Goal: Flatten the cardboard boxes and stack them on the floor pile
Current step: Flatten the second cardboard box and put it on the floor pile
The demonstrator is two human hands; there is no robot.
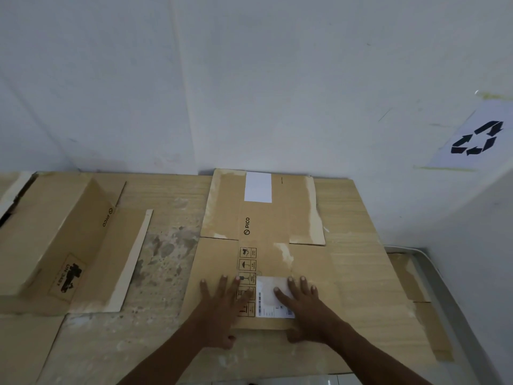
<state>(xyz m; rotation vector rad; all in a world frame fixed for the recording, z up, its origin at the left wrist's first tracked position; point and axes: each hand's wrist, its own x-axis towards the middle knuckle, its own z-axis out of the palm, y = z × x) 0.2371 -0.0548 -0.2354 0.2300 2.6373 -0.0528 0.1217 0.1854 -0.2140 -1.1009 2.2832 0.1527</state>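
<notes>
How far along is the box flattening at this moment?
Done: one PICO box lies flat on the floor pile. In hand: the left hand and right hand press it down with spread, straight fingers. Left: the box at the left is not yet flattened or stacked.

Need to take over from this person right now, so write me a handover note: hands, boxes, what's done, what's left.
Left hand: open, pressing flat on the flattened box.
Right hand: open, pressing on the same box, fingers over its white label.
That box lies on the cardboard pile on the floor, against the wall.
Done: this box is flat and on the pile.
Left: the upright box at the left is not yet flattened; collapse it and stack it.
</notes>
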